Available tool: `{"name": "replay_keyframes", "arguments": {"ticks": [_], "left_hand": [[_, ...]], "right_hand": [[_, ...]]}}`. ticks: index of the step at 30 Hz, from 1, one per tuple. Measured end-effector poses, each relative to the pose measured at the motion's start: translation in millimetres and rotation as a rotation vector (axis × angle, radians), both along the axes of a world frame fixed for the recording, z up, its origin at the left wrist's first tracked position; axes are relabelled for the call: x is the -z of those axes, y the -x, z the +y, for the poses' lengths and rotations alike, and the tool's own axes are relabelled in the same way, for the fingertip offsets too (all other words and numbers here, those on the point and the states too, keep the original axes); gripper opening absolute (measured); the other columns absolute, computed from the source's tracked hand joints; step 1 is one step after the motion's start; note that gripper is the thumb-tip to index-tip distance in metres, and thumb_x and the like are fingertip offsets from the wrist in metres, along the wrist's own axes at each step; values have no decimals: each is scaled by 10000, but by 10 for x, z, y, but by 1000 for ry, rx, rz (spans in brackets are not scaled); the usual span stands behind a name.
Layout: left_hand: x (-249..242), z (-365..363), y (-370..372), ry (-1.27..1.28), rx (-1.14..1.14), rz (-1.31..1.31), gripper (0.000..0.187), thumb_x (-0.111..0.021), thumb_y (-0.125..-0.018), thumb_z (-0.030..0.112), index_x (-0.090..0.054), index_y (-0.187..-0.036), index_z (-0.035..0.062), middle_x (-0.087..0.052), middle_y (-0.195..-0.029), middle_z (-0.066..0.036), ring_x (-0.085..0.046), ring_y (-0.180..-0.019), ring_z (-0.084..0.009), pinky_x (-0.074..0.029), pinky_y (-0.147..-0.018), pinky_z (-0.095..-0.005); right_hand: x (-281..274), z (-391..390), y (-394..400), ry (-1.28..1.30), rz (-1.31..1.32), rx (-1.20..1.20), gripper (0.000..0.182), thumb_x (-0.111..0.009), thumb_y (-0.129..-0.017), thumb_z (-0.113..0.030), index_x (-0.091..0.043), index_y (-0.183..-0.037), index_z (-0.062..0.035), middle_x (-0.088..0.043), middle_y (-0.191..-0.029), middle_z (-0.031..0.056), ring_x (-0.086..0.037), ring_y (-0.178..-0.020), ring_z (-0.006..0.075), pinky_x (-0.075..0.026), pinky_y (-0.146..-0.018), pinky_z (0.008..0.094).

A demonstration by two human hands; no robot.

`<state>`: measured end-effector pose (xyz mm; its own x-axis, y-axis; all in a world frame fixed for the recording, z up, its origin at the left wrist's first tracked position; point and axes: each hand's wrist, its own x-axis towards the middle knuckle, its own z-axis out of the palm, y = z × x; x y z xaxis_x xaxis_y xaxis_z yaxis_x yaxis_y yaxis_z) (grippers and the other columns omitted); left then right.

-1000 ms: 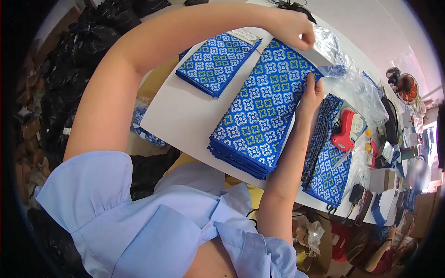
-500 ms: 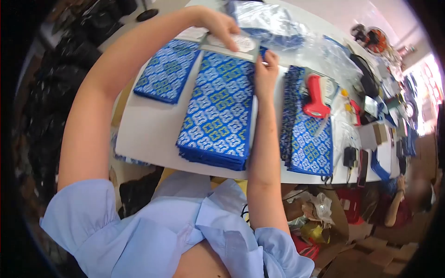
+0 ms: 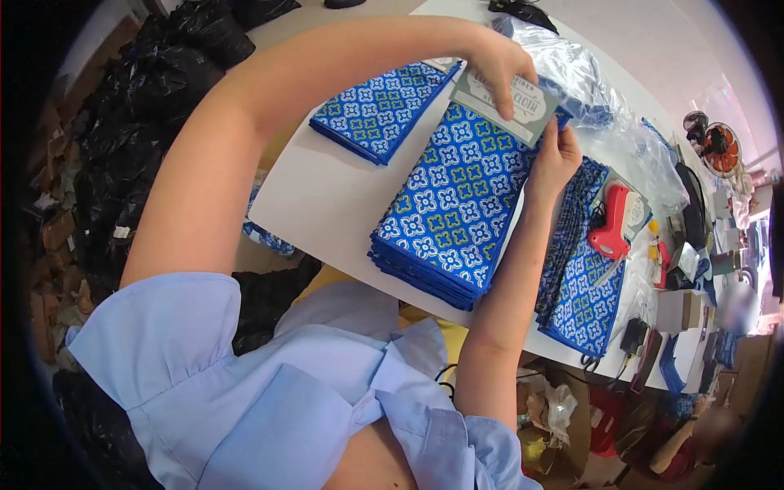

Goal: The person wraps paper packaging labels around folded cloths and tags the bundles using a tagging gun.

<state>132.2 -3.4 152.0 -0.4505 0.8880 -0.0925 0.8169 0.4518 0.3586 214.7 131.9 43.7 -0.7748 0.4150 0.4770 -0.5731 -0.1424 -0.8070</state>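
Note:
A stack of folded blue patterned cloths (image 3: 453, 192) lies on the white table in front of me, a grey label card (image 3: 529, 122) across the top cloth's far end. My left hand (image 3: 500, 69) reaches over from the left, its thumb flat on the card and its other fingers bent at the card's far edge. At the card's right end, my right hand (image 3: 555, 159) pinches the blue corner of the top cloth between thumb and fingers. The underside of this grip is hidden.
A smaller cloth pile (image 3: 384, 110) lies to the left. On the right, a red tagging gun (image 3: 611, 220) rests on more folded cloths (image 3: 584, 298). Clear plastic bags (image 3: 572, 61) are at the back. Black bags (image 3: 122, 147) fill the floor at left. Another person's arm (image 3: 674, 449) shows lower right.
My view has turned, so the table and stacks appear farther right and tilted. Both hands stay at the label end; the left thumb still lies on the card and the right hand still pinches the corner.

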Motion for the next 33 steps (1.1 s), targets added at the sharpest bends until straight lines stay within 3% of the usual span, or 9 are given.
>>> {"name": "replay_keyframes", "arguments": {"ticks": [7,13,15,19,21,23,25,27,33], "left_hand": [[104,78,-42,-87,21,155,493,-723,-541,234,-580,-968,36,-617,-852,-135,-598,-742,-226,-461,-654,-297],[181,82,17,-132,-3,-11,436,-723,-545,215,-591,-918,31,-624,-822,-118,-600,-728,-208,-457,-645,-296],[170,83,26,-72,-20,-78,512,-739,-545,220,-577,-991,27,-617,-883,-125,-595,-789,-207,-458,-685,-292],[203,68,37,-94,-22,-51,494,-737,-547,226,-585,-974,30,-620,-869,-123,-595,-784,-213,-457,-684,-295],[224,67,55,-133,13,-12,406,-716,-551,191,-593,-902,30,-625,-791,-116,-599,-704,-205,-455,-634,-296],[234,77,79,-110,6,25,436,-723,-544,212,-595,-921,34,-623,-814,-121,-597,-727,-215,-455,-654,-303],[234,94,74,-95,11,60,467,-730,-537,233,-597,-939,37,-622,-837,-126,-596,-750,-224,-455,-674,-309],[204,96,75,-50,-10,67,450,-723,-526,225,-604,-917,38,-621,-814,-134,-597,-735,-232,-455,-666,-317],[96,110,-7,-82,-75,111,424,-712,-521,215,-608,-891,36,-620,-797,-136,-597,-739,-245,-454,-657,-327]], "right_hand": [[22,46,-12,43,-34,-98,194,-482,-851,-125,-577,-893,39,-599,-777,44,-529,-646,61,-403,-569,166],[52,79,9,139,-58,-234,288,-453,-872,-215,-573,-918,42,-604,-831,73,-546,-695,92,-421,-630,198],[56,78,21,168,-77,-233,300,-449,-874,-226,-573,-914,44,-604,-835,75,-545,-704,93,-419,-640,200],[46,62,15,158,-62,-210,297,-449,-873,-221,-572,-912,47,-605,-832,76,-543,-707,94,-419,-642,203],[32,73,12,178,-59,-240,290,-459,-869,-221,-579,-900,40,-602,-829,70,-536,-710,90,-411,-646,198],[56,67,25,115,-64,-163,274,-470,-865,-221,-592,-873,24,-587,-798,33,-505,-684,69,-390,-625,180],[56,67,12,2,-78,-74,232,-496,-853,-203,-584,-749,-15,-533,-718,-36,-434,-643,29,-338,-575,154],[36,68,-2,-124,-93,-25,187,-523,-836,-160,-564,-733,-10,-525,-696,-40,-424,-627,23,-329,-546,156],[-61,-34,-46,-51,3,1,117,-522,-829,-106,-539,-781,0,-510,-660,-33,-390,-578,7,-301,-493,154]]}}
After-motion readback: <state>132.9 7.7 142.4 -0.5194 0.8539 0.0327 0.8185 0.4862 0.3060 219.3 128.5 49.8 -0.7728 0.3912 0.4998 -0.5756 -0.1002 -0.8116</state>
